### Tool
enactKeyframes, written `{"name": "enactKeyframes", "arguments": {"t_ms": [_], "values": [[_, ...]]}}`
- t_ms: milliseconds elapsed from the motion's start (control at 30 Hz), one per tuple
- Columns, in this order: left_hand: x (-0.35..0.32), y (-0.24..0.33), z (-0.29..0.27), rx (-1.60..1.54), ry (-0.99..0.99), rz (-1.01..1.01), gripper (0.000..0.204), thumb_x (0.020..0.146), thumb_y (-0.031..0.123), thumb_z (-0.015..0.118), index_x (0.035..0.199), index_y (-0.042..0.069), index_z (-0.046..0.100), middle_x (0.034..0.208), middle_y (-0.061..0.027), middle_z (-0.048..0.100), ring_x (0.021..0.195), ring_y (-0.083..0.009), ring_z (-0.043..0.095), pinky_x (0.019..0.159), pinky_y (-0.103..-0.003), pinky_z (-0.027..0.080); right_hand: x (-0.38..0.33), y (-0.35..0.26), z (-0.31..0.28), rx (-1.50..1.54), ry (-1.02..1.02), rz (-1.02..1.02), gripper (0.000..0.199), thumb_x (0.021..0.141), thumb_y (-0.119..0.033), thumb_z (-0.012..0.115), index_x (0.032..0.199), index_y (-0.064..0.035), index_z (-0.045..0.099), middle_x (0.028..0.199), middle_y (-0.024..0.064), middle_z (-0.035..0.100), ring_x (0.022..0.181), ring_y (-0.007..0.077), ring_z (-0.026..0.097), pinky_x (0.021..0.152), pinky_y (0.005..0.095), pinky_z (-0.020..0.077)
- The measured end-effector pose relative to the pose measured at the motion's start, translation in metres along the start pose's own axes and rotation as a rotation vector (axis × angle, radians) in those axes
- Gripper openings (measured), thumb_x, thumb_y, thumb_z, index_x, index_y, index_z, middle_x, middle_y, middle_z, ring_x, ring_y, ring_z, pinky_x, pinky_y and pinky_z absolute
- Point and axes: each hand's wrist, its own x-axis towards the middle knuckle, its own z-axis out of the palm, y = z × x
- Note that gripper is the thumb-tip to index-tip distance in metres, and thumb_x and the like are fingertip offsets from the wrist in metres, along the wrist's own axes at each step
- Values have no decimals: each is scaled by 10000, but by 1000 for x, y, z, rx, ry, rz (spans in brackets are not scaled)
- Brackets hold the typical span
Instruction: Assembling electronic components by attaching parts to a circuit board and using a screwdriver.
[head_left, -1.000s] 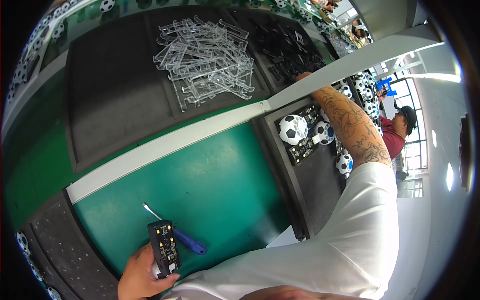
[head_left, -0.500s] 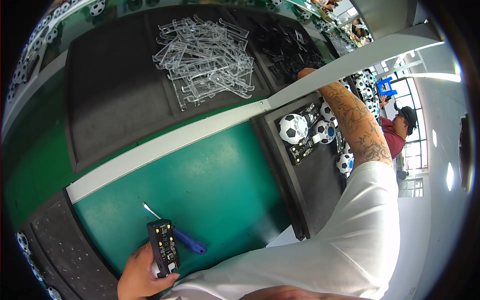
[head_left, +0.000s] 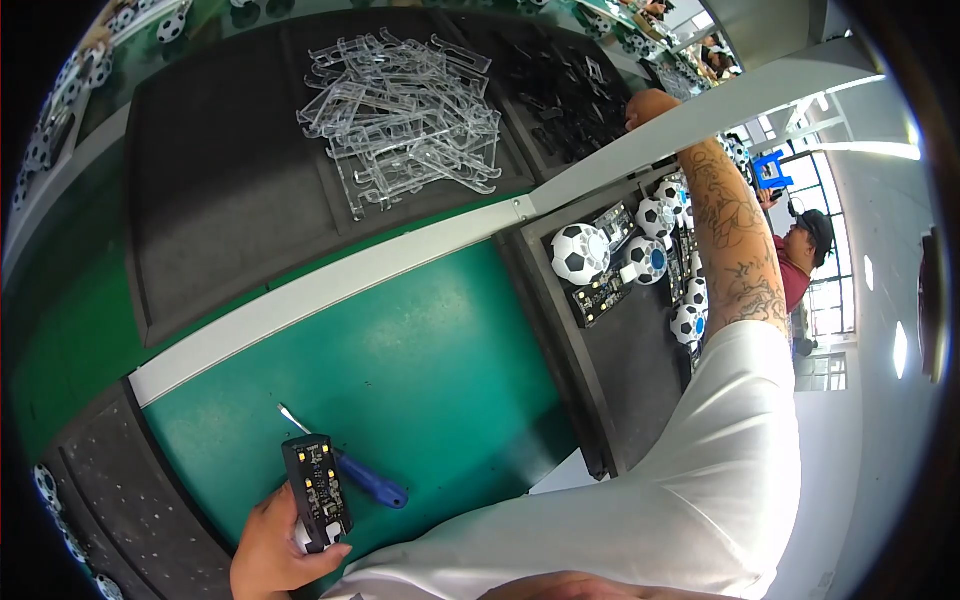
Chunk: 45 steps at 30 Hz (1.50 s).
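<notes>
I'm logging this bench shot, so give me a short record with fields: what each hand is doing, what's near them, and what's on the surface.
left hand: holds a black circuit board, component side up
right hand: stretched far out by the black parts; grip cannot be told
beside board: blue-handled screwdriver lying on the green mat
far tray: heap of clear plastic pieces
right tray: football-patterned balls and more boards
background: another person at the right

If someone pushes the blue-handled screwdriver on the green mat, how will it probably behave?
The screwdriver lies flat on the green mat, and its blue handle looks rounded, so a sideways push may roll it. The thin metal shaft looks stiff, not floppy. It seems small and probably light, so it should also slide easily.
</notes>
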Motion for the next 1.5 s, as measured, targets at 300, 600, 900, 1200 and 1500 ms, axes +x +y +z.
{"name": "enactKeyframes", "arguments": {"t_ms": [300, 600, 900, 1200, 1500], "values": [[-4, -7, -1, -12, 36, -83, 783, 551, 144, 914, 1279, 21, 654, 908, -52, 737, 698, -185, 629, 703, -298, 513, 28, 126, 129, -199, 146, 289, 453, 988, -369, 521, 1224, -49, 739, 1206, 159, 722, 1079, 308, 683, 978, 481, 535], [6, 2, -2, -78, -2, -53, 791, 550, 150, 916, 1285, 24, 652, 897, -46, 738, 692, -184, 635, 701, -299, 514, 56, 176, 224, -273, 217, 509, 524, 1024, -477, 496, 1314, -94, 705, 1319, 154, 675, 1172, 282, 645, 1046, 469, 497], [-6, -13, -2, 51, 16, -60, 785, 556, 142, 912, 1289, 30, 650, 907, -51, 737, 703, -195, 648, 709, -308, 519, 65, 183, 225, 15, 138, 457, 472, 992, -436, 543, 1278, -100, 712, 1165, 122, 683, 1005, 254, 633, 885, 440, 493], [0, -2, 1, -20, -7, -14, 764, 568, 124, 903, 1283, 31, 650, 906, -54, 736, 707, -198, 652, 719, -313, 521, 81, 139, 236, 315, 59, 398, 424, 960, -395, 590, 1243, -106, 719, 1011, 90, 691, 837, 225, 620, 725, 411, 490], [-8, -14, 1, 54, 19, -14, 761, 566, 76, 895, 1283, 31, 645, 914, -54, 740, 716, -193, 656, 723, -305, 526, 82, 128, 241, 604, -22, 307, 379, 929, -354, 638, 1207, -112, 726, 857, 59, 700, 670, 196, 608, 564, 381, 486]]}}
